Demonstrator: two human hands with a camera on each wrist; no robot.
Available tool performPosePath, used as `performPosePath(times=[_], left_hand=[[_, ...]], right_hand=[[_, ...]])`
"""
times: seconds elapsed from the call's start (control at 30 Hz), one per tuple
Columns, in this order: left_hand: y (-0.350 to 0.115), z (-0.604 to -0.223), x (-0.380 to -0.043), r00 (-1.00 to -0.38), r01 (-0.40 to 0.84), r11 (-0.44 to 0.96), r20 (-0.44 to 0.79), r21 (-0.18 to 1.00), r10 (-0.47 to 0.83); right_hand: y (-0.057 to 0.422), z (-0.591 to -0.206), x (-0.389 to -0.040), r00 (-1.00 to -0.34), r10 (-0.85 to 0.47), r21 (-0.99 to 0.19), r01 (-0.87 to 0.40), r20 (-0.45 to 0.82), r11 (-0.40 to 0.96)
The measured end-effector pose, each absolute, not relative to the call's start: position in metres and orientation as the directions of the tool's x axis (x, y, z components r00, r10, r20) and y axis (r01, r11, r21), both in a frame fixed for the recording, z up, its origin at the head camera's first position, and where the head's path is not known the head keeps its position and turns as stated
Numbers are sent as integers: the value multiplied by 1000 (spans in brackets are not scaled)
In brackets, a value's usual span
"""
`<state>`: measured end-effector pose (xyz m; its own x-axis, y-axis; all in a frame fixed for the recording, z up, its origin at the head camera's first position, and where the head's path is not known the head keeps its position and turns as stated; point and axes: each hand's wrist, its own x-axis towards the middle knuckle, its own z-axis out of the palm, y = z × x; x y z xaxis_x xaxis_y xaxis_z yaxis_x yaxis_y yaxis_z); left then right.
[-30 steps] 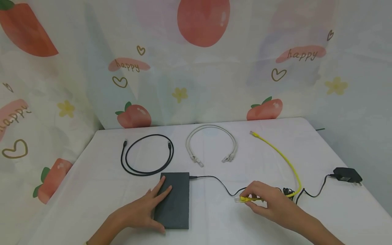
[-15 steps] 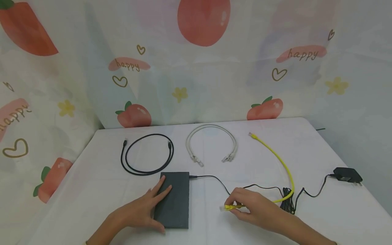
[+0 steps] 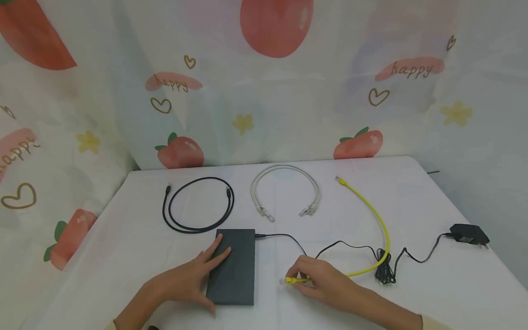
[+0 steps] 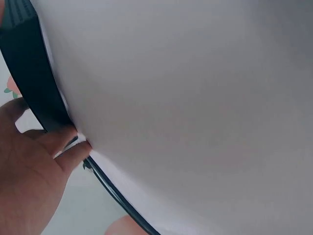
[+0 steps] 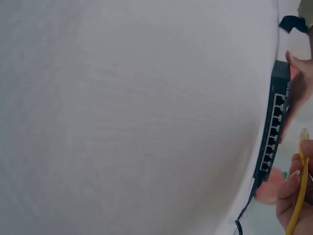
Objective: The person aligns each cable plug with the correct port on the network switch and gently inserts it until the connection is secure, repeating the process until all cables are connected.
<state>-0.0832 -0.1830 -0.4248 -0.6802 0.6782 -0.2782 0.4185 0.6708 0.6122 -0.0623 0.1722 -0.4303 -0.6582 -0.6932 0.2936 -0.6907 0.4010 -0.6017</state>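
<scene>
A dark, flat network switch (image 3: 237,275) lies on the white table. My left hand (image 3: 183,279) rests on its left side, fingers spread over the top and thumb at the near corner. In the right wrist view a row of ports (image 5: 273,132) runs along the side of the switch facing my right hand. My right hand (image 3: 326,282) pinches one end of a yellow network cable (image 3: 377,217) just behind its clear plug (image 3: 283,281), which points left toward the switch, a short gap away. The cable's other end lies at the back of the table.
A coiled black network cable (image 3: 197,229) lies at the back left and a grey network cable (image 3: 284,167) at the back middle. A thin black power cord (image 3: 284,235) runs from the switch through a bundle (image 3: 384,271) to a power adapter (image 3: 469,233) on the right.
My right hand has moved left toward the switch with the yellow cable's plug, drawing the cable's bend left. My left hand has stayed on the switch.
</scene>
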Motion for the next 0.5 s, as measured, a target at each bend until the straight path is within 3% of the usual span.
performPosePath(times=[0.2,0.5], left_hand=[[-188,-423,-87,-631,428,645,-301,633,715],[-187,-425,-89,-626,451,626,-275,636,730]], right_hand=[[165,-433,-63,-653,-706,-633,-675,274,379],[160,-437,-63,-658,-703,-665,-655,268,359]])
